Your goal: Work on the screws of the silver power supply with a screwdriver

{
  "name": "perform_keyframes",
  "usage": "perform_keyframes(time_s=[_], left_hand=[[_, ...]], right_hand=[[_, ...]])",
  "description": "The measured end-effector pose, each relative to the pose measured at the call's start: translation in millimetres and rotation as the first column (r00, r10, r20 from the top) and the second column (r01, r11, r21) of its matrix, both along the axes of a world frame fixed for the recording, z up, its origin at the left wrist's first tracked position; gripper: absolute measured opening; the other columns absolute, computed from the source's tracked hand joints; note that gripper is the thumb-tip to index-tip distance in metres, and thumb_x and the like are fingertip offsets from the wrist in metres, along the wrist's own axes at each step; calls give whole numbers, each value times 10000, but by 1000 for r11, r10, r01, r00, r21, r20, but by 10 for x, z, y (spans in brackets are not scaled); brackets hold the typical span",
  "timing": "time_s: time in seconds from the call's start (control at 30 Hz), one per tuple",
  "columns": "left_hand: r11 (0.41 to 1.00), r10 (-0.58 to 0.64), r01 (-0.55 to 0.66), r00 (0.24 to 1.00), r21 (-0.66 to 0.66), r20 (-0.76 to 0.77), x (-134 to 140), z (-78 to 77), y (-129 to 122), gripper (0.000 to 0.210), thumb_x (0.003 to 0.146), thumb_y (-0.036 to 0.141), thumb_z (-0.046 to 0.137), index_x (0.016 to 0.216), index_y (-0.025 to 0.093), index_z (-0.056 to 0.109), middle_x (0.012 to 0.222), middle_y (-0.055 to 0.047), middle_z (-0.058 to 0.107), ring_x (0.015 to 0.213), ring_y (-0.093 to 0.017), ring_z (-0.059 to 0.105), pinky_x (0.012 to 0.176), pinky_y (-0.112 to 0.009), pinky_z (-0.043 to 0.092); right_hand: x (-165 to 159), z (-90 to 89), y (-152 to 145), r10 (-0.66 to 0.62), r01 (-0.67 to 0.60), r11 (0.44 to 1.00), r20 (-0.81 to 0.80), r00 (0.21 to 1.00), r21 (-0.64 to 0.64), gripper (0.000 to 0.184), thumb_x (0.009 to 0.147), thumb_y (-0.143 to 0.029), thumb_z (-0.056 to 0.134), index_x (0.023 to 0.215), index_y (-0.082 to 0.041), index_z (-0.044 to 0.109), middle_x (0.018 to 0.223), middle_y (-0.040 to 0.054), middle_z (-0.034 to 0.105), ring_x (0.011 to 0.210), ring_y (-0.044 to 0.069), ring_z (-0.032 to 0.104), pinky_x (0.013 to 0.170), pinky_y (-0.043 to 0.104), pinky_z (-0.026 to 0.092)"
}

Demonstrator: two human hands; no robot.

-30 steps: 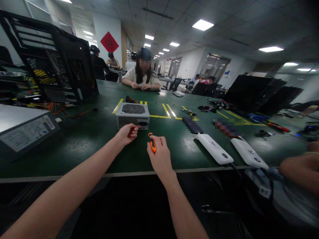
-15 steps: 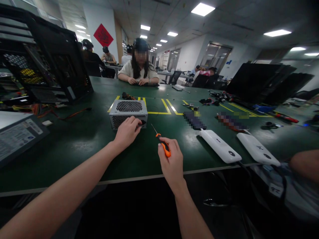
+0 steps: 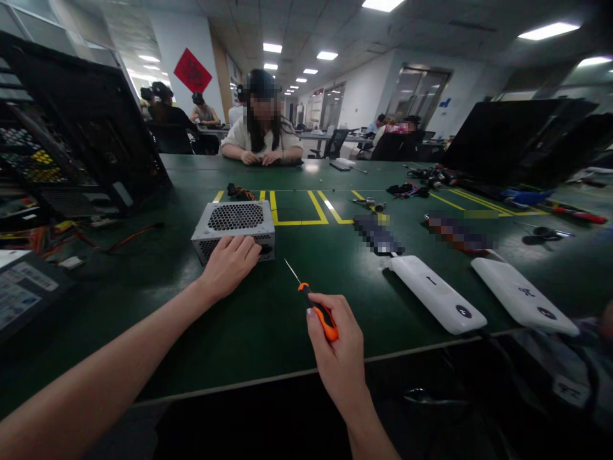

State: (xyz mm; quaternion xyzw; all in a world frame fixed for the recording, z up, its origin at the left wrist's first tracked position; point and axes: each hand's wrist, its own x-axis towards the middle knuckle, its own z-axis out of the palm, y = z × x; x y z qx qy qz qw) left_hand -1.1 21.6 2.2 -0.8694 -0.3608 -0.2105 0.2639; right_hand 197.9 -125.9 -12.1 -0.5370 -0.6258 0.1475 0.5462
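A grey metal power supply unit [image 3: 238,218] with a honeycomb vent on top sits on the green table, left of centre. My left hand [image 3: 230,267] is against its near face, fingers together and bent over the side, with the fingertips beside a black socket [image 3: 266,249]. The thumb is hidden. In my right hand [image 3: 342,335] is an orange-and-black screwdriver [image 3: 327,321], gripped by the handle. Its thin shaft points forward and left, and the tip is apart from the power supply unit. A bundle of cables [image 3: 239,191] lies behind the unit.
At left stand a black computer case [image 3: 103,140] and another power supply unit [image 3: 26,284]. On the right lie two white power banks [image 3: 438,294], blurred phones, and loose cables [image 3: 407,190]. A co-worker [image 3: 263,131] sits across the table.
My view has shifted, and the table things sit a little differently in it. My left fingers have moved left, away from the socket. The screwdriver stays in my right hand.
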Motion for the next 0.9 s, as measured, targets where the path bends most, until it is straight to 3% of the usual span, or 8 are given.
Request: perform_keyframes(time_s=[0.07, 0.17, 0.3, 0.53, 0.73, 0.9], left_hand=[[993, 20, -13, 998, 121, -59, -9, 10, -2, 181, 856, 233, 449, 906, 166, 610, 865, -101, 547, 810, -236, 479, 680, -367, 371], [977, 56, -52, 998, 206, -13, -6, 36, -10, 172, 837, 252, 496, 940, 172, 608, 1053, -137, 539, 973, -270, 476, 781, -420, 390], [990, 3, -6, 1000, 142, 19, -22, 79, 4, 174, 817, 233, 534, 971, 181, 595, 1207, -136, 508, 1131, -287, 452, 888, -451, 382], [991, -72, 65, 996, 120, 61, -213, 164, 13, 168, 792, 230, 571, 954, 187, 588, 1193, -119, 548, 1116, -284, 495, 863, -440, 420], [988, -42, -1, 959, 152, 279, -397, 435, -85, 195, 775, 279, 600, 950, 201, 567, 1178, -98, 548, 1072, -255, 523, 852, -422, 442], [992, -66, 20, 925, 124, 375, -357, 685, -325, 185, 774, 296, 599, 936, 215, 562, 1149, -85, 564, 1037, -234, 541, 834, -404, 454]], right_hand=[[10, 3, 1, 16, -16, 1000, -9, 1000, -1, 165, 857, -195, 468, 1002, -207, 546, 901, 30, 542, 794, 134, 544, 692, 274, 452], [19, -7, -9, 26, -26, 1000, -36, 999, -7, 172, 857, -187, 469, 1011, -212, 541, 905, 25, 535, 801, 132, 544, 693, 273, 455], [34, -4, -2, 43, -45, 998, -58, 997, -36, 185, 870, -204, 456, 1033, -227, 541, 951, 31, 532, 839, 141, 547, 725, 294, 467], [128, 210, 201, 110, -114, 988, -46, 993, -101, 244, 904, -283, 413, 1122, -254, 519, 1053, 45, 545, 862, 151, 569, 769, 338, 487], [80, 519, 393, 200, -202, 977, -38, 979, -64, 237, 905, -317, 410, 1081, -241, 549, 938, 25, 579, 724, 114, 576, 691, 290, 497], [-126, 637, 591, 307, -327, 942, -200, 930, -75, 223, 902, -332, 417, 1049, -236, 552, 933, 19, 588, 774, 118, 608, 718, 292, 522]])
